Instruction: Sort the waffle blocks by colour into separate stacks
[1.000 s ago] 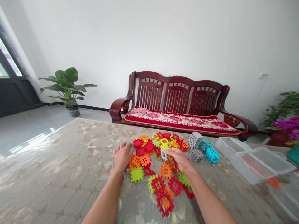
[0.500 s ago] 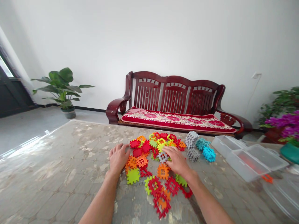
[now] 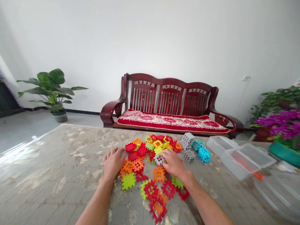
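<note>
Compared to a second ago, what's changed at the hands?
The gray windowed tile, tilted up in the right hand's fingertips before, now lies flatter, fingers at its right edge; can't tell if they grip it. Everything slid left in frame, as if the head turned right. Unchanged: left hand beside the pile of colored tiles, blue stack, clear box.

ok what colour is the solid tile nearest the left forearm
The solid tile is lime green, clearest in the head view.
</note>
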The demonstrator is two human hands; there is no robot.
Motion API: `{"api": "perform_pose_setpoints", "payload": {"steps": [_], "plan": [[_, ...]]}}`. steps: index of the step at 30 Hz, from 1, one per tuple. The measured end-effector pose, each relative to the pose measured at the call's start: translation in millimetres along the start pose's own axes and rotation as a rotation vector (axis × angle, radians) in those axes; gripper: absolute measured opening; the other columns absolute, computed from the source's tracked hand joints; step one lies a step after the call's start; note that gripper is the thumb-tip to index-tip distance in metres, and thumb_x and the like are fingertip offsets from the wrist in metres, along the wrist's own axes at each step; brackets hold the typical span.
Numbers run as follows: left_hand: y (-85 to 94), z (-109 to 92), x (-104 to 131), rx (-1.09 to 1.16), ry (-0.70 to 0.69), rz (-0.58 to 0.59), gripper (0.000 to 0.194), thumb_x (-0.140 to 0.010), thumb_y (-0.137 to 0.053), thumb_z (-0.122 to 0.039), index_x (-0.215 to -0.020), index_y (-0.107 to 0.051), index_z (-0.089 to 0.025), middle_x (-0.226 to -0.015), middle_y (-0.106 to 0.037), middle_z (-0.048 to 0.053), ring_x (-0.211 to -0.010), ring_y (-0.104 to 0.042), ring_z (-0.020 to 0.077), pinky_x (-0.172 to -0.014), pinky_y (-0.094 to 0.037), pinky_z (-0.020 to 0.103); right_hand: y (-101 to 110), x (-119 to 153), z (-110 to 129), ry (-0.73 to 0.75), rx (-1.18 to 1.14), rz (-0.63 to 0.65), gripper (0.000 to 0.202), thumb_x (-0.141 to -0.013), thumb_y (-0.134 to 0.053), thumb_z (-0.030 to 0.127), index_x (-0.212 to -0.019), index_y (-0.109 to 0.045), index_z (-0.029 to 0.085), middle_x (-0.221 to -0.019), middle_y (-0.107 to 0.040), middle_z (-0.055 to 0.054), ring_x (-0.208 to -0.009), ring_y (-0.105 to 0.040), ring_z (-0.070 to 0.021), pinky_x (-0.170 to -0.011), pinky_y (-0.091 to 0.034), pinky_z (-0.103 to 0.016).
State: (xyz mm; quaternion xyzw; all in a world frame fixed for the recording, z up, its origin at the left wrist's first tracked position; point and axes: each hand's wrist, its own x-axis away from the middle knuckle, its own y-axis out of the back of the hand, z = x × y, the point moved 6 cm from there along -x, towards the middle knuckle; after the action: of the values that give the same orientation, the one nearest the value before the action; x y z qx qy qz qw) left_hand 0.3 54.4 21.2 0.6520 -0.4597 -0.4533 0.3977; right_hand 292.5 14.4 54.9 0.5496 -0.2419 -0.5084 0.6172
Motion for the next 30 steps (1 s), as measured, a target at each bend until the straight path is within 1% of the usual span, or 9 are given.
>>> {"api": "perform_pose_setpoints", "payload": {"steps": [3, 7, 12, 15, 18, 20, 22, 25, 30], "plan": [[0.1, -0.6, 0.2, 0.006, 0.005, 0.010, 0.041, -0.091, -0.040, -0.037, -0.123, -0.065, -0.030, -0.137, -0.057, 0.007, -0.125, -0.051, 0.0260, -0.107, -0.032, 0.042, 2.7, -0.1, -15.3, -0.079, -0.126, -0.075, 0.048, -0.070, -0.053, 0.005, -0.112, -0.067, 0.022, -0.110, -0.066, -0.005, -0.106, -0.057, -0.0199, -0.095, -0.045, -0.033], [2.1, -1.9, 0.5, 0.017, 0.005, 0.008, 0.041, -0.091, -0.040, -0.036, -0.123, -0.065, -0.030, -0.138, -0.057, 0.007, -0.125, -0.051, 0.0266, -0.107, -0.032, 0.043, 6.3, -1.8, -42.6, -0.182, -0.247, -0.190, 0.063, -0.065, -0.051, 0.001, -0.124, -0.061, 0.020, -0.121, -0.062, -0.008, -0.111, -0.059, -0.0201, -0.100, -0.045, -0.035], [3.9, -2.4, 1.3, 0.014, 0.008, 0.006, 0.040, -0.090, -0.041, -0.034, -0.122, -0.066, -0.030, -0.137, -0.057, 0.007, -0.126, -0.051, 0.0263, -0.107, -0.032, 0.043, -3.6, 1.3, -66.4, -0.319, -0.366, -0.185, 0.070, -0.063, -0.043, -0.003, -0.127, -0.058, 0.020, -0.125, -0.062, -0.008, -0.103, -0.065, -0.0166, -0.092, -0.052, -0.032], [3.4, -2.2, 1.1, 0.016, 0.001, 0.007, 0.041, -0.091, -0.040, -0.036, -0.122, -0.065, -0.030, -0.137, -0.057, 0.007, -0.125, -0.051, 0.0269, -0.107, -0.032, 0.043, -4.1, 8.5, -65.3, -0.401, -0.329, -0.200, 0.064, -0.069, -0.046, 0.003, -0.130, -0.056, 0.020, -0.126, -0.064, -0.008, -0.108, -0.064, -0.0183, -0.094, -0.051, -0.033], [3.1, -2.1, 1.0, 0.012, -0.003, 0.003, 0.040, -0.091, -0.040, -0.036, -0.122, -0.065, -0.030, -0.137, -0.057, 0.008, -0.125, -0.051, 0.0268, -0.107, -0.032, 0.043, 3.1, 14.0, -53.2, -0.426, -0.196, -0.193, 0.053, -0.077, -0.055, 0.020, -0.130, -0.056, 0.021, -0.126, -0.065, -0.008, -0.114, -0.061, -0.0225, -0.099, -0.047, -0.038], [3.0, -2.0, 0.9, 0.003, -0.002, 0.003, 0.040, -0.091, -0.040, -0.036, -0.122, -0.065, -0.030, -0.137, -0.057, 0.008, -0.125, -0.051, 0.0267, -0.107, -0.032, 0.043, 10.2, 15.6, -44.4, -0.436, -0.078, -0.177, 0.053, -0.078, -0.061, 0.033, -0.130, -0.057, 0.022, -0.123, -0.067, -0.008, -0.115, -0.060, -0.0252, -0.099, -0.045, -0.039], [2.6, -1.8, 0.9, -0.004, 0.000, 0.008, 0.041, -0.091, -0.041, -0.036, -0.123, -0.065, -0.030, -0.137, -0.057, 0.008, -0.125, -0.051, 0.0266, -0.107, -0.032, 0.043, 15.9, 16.2, -38.9, -0.469, 0.016, -0.156, 0.055, -0.078, -0.063, 0.039, -0.130, -0.057, 0.023, -0.118, -0.069, -0.007, -0.110, -0.062, -0.0259, -0.095, -0.046, -0.038], [1.5, -1.5, 0.6, -0.002, -0.006, 0.010, 0.041, -0.091, -0.040, -0.037, -0.123, -0.064, -0.031, -0.137, -0.057, 0.007, -0.125, -0.051, 0.0265, -0.107, -0.032, 0.043, 19.5, 15.7, -35.4, -0.511, 0.085, -0.134, 0.052, -0.080, -0.062, 0.039, -0.130, -0.057, 0.023, -0.113, -0.071, -0.007, -0.105, -0.064, -0.0259, -0.089, -0.047, -0.036], [-1.2, 0.5, -0.2, 0.006, -0.005, 0.000, 0.041, -0.091, -0.041, -0.037, -0.123, -0.065, -0.030, -0.137, -0.057, 0.008, -0.125, -0.051, 0.0270, -0.106, -0.033, 0.043, 15.6, 16.0, -36.3, -0.542, 0.095, -0.116, 0.053, -0.080, -0.060, 0.033, -0.131, -0.056, 0.021, -0.114, -0.071, -0.008, -0.104, -0.065, -0.0267, -0.088, -0.047, -0.037]]}}
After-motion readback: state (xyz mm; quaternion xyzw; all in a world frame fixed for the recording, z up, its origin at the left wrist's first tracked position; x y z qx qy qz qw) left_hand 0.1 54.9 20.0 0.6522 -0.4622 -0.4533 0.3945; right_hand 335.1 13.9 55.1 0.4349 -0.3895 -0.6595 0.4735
